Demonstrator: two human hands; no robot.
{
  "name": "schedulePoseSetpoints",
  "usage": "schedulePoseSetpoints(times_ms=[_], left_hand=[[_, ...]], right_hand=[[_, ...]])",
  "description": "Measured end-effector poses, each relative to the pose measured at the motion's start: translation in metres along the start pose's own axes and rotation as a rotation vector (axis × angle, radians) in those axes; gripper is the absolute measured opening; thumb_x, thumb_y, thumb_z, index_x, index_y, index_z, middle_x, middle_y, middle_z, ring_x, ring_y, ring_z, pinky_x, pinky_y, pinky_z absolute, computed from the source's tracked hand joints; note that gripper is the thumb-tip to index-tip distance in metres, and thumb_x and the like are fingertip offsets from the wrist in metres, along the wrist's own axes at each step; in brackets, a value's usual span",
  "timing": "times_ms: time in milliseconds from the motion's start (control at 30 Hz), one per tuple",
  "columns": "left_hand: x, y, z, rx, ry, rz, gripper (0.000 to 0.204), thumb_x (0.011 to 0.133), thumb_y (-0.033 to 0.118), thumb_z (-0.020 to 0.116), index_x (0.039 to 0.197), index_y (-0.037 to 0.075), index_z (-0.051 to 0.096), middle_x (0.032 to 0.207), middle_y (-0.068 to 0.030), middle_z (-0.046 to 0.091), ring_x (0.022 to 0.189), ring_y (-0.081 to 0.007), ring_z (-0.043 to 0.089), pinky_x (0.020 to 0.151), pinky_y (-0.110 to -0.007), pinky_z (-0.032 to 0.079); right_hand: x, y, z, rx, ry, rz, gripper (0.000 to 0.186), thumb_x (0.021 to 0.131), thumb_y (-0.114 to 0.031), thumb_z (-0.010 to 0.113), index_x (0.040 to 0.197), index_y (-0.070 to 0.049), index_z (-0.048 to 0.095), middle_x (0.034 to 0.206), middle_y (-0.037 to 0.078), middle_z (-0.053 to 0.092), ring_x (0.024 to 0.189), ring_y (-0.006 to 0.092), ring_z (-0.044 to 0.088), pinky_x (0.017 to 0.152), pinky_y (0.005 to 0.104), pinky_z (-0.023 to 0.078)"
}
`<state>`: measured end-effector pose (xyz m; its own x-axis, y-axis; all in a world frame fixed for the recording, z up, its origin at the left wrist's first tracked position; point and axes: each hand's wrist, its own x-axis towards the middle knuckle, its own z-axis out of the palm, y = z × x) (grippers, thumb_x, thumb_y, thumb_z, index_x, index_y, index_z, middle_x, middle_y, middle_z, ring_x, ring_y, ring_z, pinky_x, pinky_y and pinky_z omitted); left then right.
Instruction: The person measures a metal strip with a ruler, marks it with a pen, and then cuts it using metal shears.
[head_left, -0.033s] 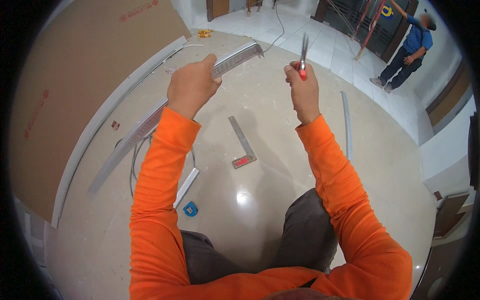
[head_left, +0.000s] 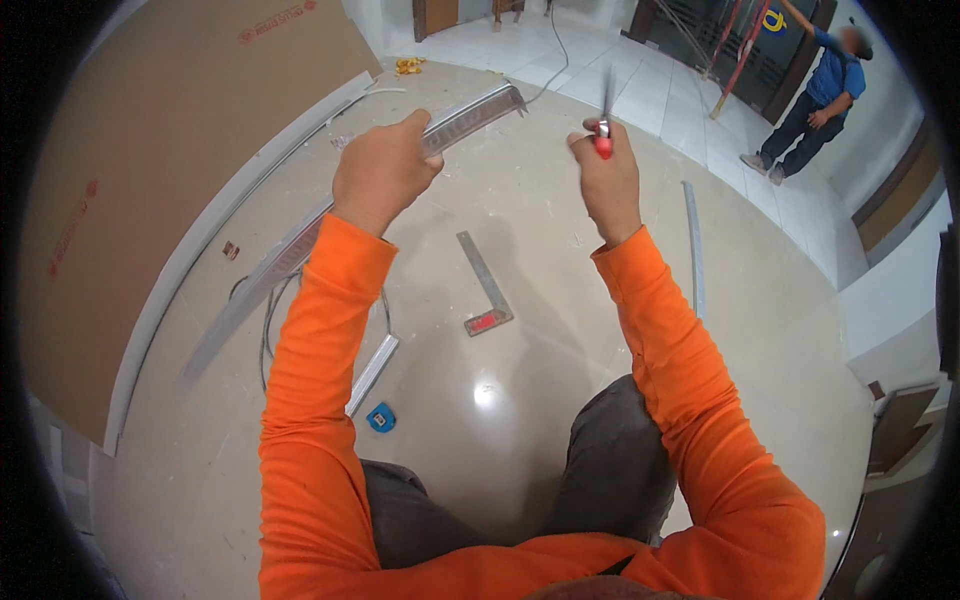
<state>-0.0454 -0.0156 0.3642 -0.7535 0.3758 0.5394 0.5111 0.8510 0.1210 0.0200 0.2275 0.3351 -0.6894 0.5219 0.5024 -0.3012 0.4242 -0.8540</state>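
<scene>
My left hand (head_left: 385, 175) is closed round a long galvanized metal channel (head_left: 478, 120). The channel slants across the left side; its far end reaches past the knuckles and its near end hangs toward the lower left, partly behind my forearm. Off to the right of that far end, my right hand (head_left: 612, 185) grips red-handled tin snips (head_left: 603, 142). Their blades point away from me, apart from the channel and smeared by motion. On the floor between my arms lies a metal try square (head_left: 485, 275). A blue tape measure (head_left: 381, 418) rests by my left forearm.
A large brown board (head_left: 190, 130) with a pale edge fills the left. A thin metal strip (head_left: 694, 250) lies right of my right arm. A short channel piece (head_left: 374, 372) and a looped cable (head_left: 268, 335) are near my left sleeve. Another person (head_left: 835, 85) stands far right, by red poles (head_left: 738, 65).
The snips have tilted slightly in my right hand, and their blades are more blurred. The channel's near end has shifted a little; my left hand keeps nearly the same place.
</scene>
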Motion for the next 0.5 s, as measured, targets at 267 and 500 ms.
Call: schedulePoseSetpoints(times_ms=[267, 500], left_hand=[[0.001, -0.022, 0.01, -0.879, -0.322, -0.13, 0.024, 0.081, 0.019, 0.071, 0.099, 0.003, 0.067, 0.061, -0.0007, 0.053, 0.048, -0.0087, 0.049, 0.046, -0.028, 0.043], [-0.002, -0.025, 0.005, -1.1, -0.413, -0.211, 0.018, 0.085, 0.018, 0.071, 0.092, 0.005, 0.061, 0.058, 0.0042, 0.046, 0.039, -0.0064, 0.04, 0.036, -0.023, 0.033]], right_hand=[[-0.008, -0.011, -0.009, -0.241, -0.247, -0.114, 0.034, 0.079, -0.017, 0.065, 0.109, -0.002, 0.061, 0.09, 0.018, 0.065, 0.083, 0.0359, 0.061, 0.077, 0.0414, 0.049], [-0.019, -0.008, 0.0, -0.36, -0.299, -0.174, 0.03, 0.087, -0.022, 0.064, 0.106, 0.0, 0.061, 0.087, 0.014, 0.063, 0.079, 0.0268, 0.06, 0.076, 0.0363, 0.048]])
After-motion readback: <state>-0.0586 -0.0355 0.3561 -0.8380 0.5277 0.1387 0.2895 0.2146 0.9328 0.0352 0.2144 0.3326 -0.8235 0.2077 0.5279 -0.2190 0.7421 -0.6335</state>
